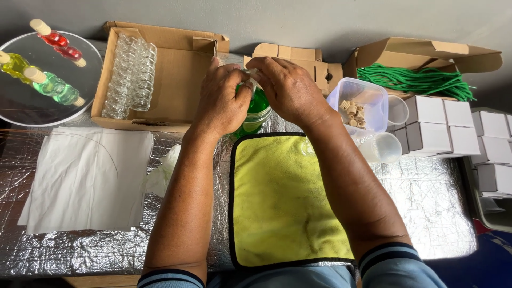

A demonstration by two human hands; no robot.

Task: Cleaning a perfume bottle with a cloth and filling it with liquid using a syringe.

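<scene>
Both my hands meet over a small glass bottle of green liquid (258, 106) just beyond the yellow cloth (282, 208). My left hand (223, 98) wraps the bottle's left side. My right hand (288, 88) pinches at its top, where the neck is hidden by my fingers. A clear tub of small cork stoppers (358, 104) stands just right of my right wrist.
A cardboard box of empty glass bottles (130, 74) sits at the back left. A round tray (32, 106) holds corked red, yellow and green bottles. White paper sheets (85, 178) lie left, green cord (416, 80) in a box and small white boxes (458, 128) right.
</scene>
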